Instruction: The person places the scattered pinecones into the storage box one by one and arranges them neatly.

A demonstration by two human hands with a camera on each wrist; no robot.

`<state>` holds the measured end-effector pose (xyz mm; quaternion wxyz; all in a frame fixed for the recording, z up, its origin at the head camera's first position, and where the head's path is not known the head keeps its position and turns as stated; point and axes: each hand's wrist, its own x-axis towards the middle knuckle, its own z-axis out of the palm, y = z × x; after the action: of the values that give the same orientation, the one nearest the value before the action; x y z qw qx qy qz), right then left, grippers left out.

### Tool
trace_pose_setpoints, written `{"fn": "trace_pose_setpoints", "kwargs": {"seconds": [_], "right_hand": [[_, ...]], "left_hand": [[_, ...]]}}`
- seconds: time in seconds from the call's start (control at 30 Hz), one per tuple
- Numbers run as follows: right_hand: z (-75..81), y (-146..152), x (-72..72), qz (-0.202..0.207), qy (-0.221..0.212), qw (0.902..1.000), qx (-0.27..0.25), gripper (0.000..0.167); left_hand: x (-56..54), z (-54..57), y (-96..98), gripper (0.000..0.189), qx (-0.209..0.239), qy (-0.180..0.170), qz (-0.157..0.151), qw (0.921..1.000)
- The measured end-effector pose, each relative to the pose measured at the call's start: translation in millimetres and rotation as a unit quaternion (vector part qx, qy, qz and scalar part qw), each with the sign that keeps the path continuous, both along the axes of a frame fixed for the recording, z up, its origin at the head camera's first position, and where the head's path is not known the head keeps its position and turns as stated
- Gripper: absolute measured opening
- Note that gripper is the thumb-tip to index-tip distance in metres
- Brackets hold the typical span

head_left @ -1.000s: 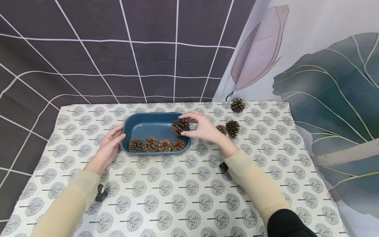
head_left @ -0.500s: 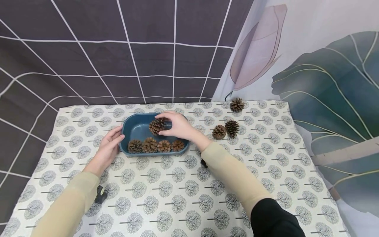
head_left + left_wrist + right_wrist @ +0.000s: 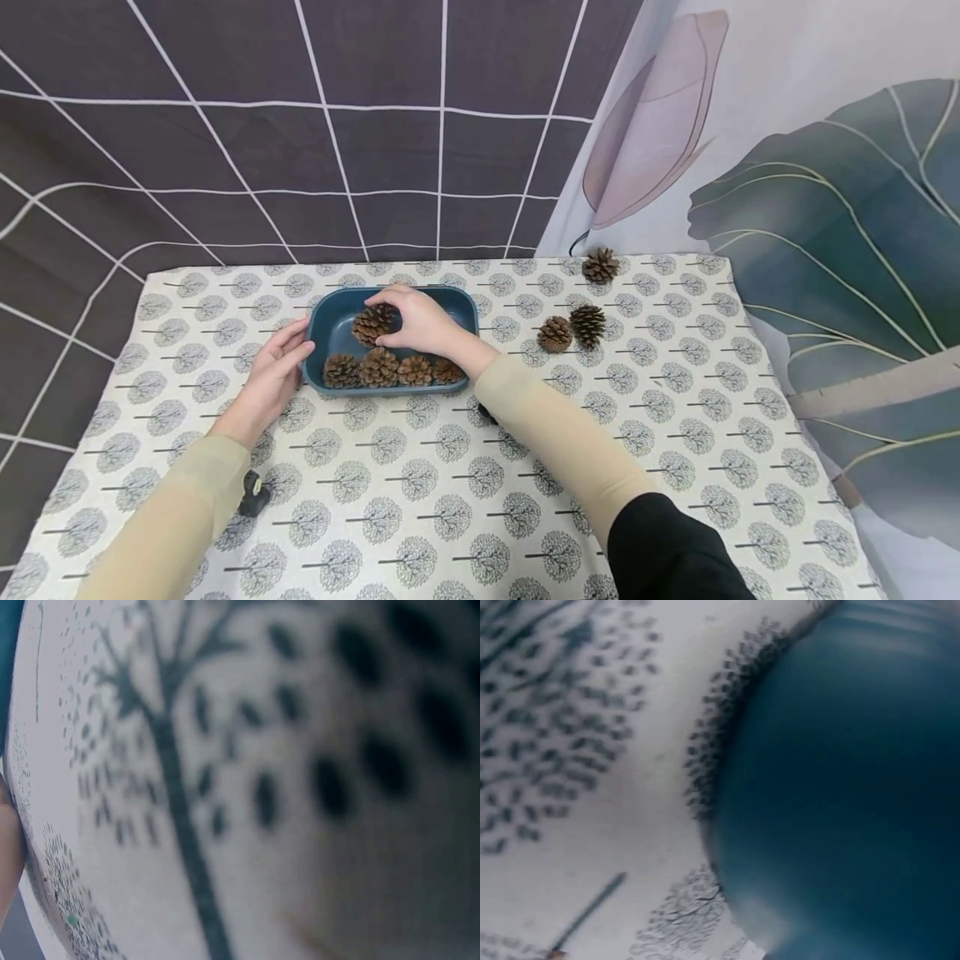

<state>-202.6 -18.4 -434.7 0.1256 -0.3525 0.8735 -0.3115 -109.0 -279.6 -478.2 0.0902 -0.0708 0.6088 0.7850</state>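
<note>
presently: one cone (image 3: 371,327), woody, brown, rough-scaled, pinched between thumb and fingers of the right hand (image 3: 420,322), within the tray's (image 3: 336,333) outline; whether it touches the floor cannot be told. tray: blue, smooth, round-cornered oblong. left hand (image 3: 272,372): fingers fairly straight, against the tray's left end. four cones (image 3: 379,367): row along the near wall. three loose cones (image 3: 555,334): on tree-printed cloth (image 3: 420,512), two side by side, one near the back edge.

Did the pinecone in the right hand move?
Yes: the pinecone in the right hand moved left, from the right end of the blue box to just left of its middle.
</note>
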Motion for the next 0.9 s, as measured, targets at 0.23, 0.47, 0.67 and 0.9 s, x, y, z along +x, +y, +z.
{"fn": "trace_pose_setpoints", "kwargs": {"seconds": [0.23,0.47,0.67,0.9], "right_hand": [[-1.7,-15.8,-6.1,0.007,0.001,0.9995,0.03,0.061],[-2.4,-29.2,-5.1,0.017,-0.007,0.9989,0.043,0.061],[-3.2,-35.7,-0.9,0.016,-0.024,0.9989,0.036,0.06],[-5.9,-40.4,-1.0,-0.003,-0.013,0.9995,0.028,0.062]], "left_hand": [[-0.4,-3.6,0.5,0.038,0.014,0.008,-0.008,0.9998],[0.3,-3.7,1.0,0.038,0.012,0.021,-0.009,0.9997],[0.0,-4.1,1.6,0.038,0.025,0.022,-0.007,0.9994],[-0.8,-2.2,0.6,0.037,0.013,0.016,-0.007,0.9998]]}}
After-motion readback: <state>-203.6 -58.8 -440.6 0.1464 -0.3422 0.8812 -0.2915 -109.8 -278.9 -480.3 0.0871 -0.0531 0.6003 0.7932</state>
